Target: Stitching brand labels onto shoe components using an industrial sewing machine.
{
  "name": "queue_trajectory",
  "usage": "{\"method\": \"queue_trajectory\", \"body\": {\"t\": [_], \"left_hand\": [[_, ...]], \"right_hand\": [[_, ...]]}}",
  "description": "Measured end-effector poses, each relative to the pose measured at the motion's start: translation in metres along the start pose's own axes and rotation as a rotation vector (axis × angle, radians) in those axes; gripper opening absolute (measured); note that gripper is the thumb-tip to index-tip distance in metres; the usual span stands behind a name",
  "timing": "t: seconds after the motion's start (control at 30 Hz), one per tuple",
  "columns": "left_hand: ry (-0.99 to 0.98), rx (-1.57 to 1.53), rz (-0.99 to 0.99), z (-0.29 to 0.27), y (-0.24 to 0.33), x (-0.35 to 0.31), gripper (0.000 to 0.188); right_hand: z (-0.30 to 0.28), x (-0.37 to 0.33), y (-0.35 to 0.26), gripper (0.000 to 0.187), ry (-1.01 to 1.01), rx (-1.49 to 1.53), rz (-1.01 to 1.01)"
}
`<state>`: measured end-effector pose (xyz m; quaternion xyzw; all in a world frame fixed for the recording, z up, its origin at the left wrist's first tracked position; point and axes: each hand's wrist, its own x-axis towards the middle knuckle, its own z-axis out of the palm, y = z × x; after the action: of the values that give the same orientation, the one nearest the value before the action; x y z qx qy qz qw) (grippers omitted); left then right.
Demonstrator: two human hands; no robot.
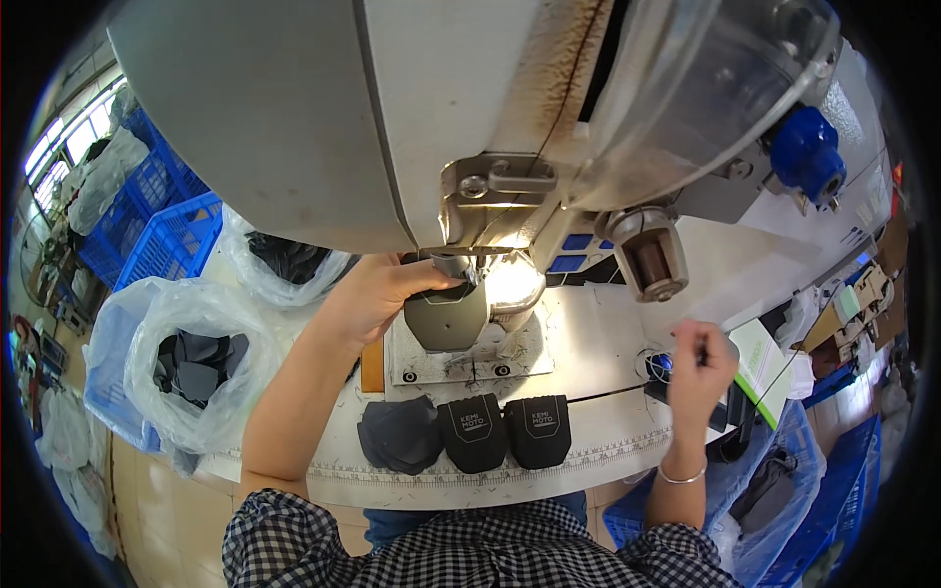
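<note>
My left hand (377, 294) pinches the upper edge of a dark grey fabric piece (446, 321) with cut corners, at the needle area of a sewing machine (284, 118). The piece hangs over the metal plate (470, 367) in the lamp light. My right hand (704, 372) is raised over the right side of the table, apart from the fabric, its fingers curled in. A small dark bit shows at those fingers; I cannot make out what it is. Near the table's front edge lie a stack of plain grey pieces (400, 434) and two black stacks with pale print, one central (472, 433), one beside it (538, 432).
A measuring tape strip (392, 477) runs along the table's front edge. To the left stand plastic-lined bags of dark pieces (196, 367) and blue crates (172, 240). A spool holder (649, 257) juts down from the machine; a green-white box (763, 372) sits at the right.
</note>
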<state>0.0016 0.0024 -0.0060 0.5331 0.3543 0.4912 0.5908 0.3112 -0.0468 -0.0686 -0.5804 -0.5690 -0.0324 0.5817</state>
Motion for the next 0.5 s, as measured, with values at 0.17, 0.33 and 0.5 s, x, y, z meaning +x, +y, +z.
{"method": "queue_trajectory", "body": {"t": [0.17, 0.33, 0.5], "left_hand": [[-0.021, -0.012, 0.011, -0.001, -0.002, 0.002, 0.017], [-0.002, -0.035, -0.007, -0.001, -0.004, 0.001, 0.018], [-0.002, -0.008, 0.003, 0.001, -0.004, 0.000, 0.019]], "right_hand": [[-0.028, 0.008, 0.048, 0.024, -0.127, 0.084, 0.350], [-0.024, 0.011, 0.053, 0.031, -0.191, -0.056, 0.227], [-0.025, 0.009, 0.050, 0.032, -0.152, -0.029, 0.250]]}}
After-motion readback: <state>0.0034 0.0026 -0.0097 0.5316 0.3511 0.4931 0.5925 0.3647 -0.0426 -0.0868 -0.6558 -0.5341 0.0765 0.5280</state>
